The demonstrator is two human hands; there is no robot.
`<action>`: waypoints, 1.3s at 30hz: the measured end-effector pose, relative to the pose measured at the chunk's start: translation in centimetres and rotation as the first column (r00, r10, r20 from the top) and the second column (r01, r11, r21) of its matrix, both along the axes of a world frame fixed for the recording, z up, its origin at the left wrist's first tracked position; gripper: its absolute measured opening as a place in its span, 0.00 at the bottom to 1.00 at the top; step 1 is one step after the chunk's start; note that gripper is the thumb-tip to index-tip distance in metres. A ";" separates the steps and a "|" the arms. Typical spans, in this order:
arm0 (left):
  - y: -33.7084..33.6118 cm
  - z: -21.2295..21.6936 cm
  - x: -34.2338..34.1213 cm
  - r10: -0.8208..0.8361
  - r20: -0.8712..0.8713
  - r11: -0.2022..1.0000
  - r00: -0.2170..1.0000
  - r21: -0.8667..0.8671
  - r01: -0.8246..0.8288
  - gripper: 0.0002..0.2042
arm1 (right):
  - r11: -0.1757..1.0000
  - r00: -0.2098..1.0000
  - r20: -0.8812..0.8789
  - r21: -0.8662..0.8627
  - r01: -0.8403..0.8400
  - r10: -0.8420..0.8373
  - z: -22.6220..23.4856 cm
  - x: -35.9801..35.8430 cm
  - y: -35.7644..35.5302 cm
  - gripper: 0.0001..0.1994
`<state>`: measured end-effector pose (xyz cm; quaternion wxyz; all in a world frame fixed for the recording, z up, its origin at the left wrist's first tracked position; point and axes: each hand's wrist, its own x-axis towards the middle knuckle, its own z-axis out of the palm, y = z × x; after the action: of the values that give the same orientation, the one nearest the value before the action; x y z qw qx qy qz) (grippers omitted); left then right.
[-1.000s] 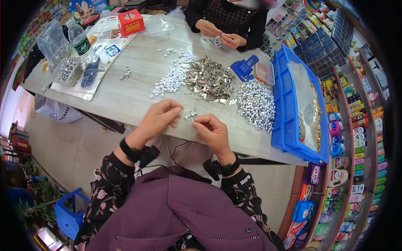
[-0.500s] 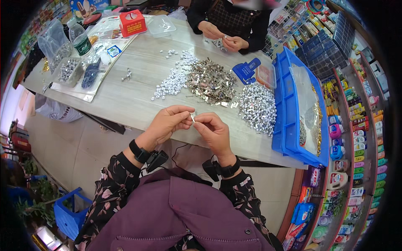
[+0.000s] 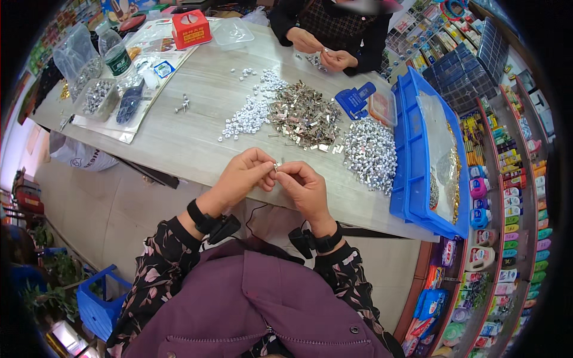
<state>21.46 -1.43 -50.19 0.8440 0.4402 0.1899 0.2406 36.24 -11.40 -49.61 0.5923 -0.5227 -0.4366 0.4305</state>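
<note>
Over the near edge of the table, my left hand [image 3: 240,177] and my right hand [image 3: 305,190] meet, thumbs and fingertips pinched together. Between them is a tiny silvery metal piece [image 3: 276,167]; its exact kind is too small to make out. Just beyond my hands lies a heap of small flat metal pieces [image 3: 304,116]. Left of that heap are scattered small white round parts [image 3: 248,115]. To its right sits a dense pile of small silver-and-white parts [image 3: 370,156].
A blue tray [image 3: 409,179] with bagged parts stands at the table's right edge. Across the table, a co-worker's hands [image 3: 322,51] hold something small. Far left are a bottle [image 3: 116,55], a tub of parts [image 3: 95,100] and a red box [image 3: 191,30]. Shelves line the right.
My hands stay together in nearly the same place. The small piece between my fingertips has turned slightly, and the left fingers have shifted a little.
</note>
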 end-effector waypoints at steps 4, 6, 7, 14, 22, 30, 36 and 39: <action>-1.5 -0.6 0.6 0.106 -0.092 0.964 0.990 0.255 -0.080 0.06 | 0.997 0.991 -0.130 -0.062 -0.049 0.040 0.3 0.3 0.0 0.09; -2.3 -0.8 1.1 0.193 -0.104 0.931 0.976 0.332 -0.149 0.06 | 0.995 0.979 -0.195 -0.073 -0.075 0.059 0.5 0.5 -0.1 0.10; -2.5 -0.9 1.0 0.201 -0.103 0.929 0.974 0.335 -0.156 0.06 | 0.994 0.989 -0.137 -0.086 -0.069 0.057 0.6 0.5 -0.2 0.09; -3.2 -0.7 0.9 0.360 -0.181 0.676 0.915 0.727 -0.122 0.10 | 1.000 0.976 0.217 -0.026 0.004 0.002 -0.5 0.7 -0.1 0.07; 1.9 1.8 -1.0 0.545 -0.203 0.427 0.813 0.902 -0.061 0.07 | 0.988 0.964 0.246 -0.092 0.123 -0.097 -0.6 1.6 0.6 0.08; 5.5 0.8 -2.1 0.644 -0.197 0.064 0.739 0.977 0.204 0.04 | 0.969 0.710 0.670 0.058 0.240 -0.216 -0.5 3.0 0.8 0.09; 5.4 0.6 -2.2 0.619 -0.179 0.031 0.765 0.978 0.204 0.04 | 0.903 0.547 0.755 0.138 0.408 -0.362 -0.4 7.3 0.3 0.10; 5.6 0.0 -2.3 0.641 -0.175 0.024 0.748 0.978 0.208 0.04 | 0.894 0.434 0.833 0.147 0.422 -0.342 -0.6 7.9 0.4 0.10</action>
<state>19.12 4.16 -50.18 0.1446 0.8989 0.2971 0.2878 44.13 -10.98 -50.18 0.3664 -0.7727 -0.5184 -0.0032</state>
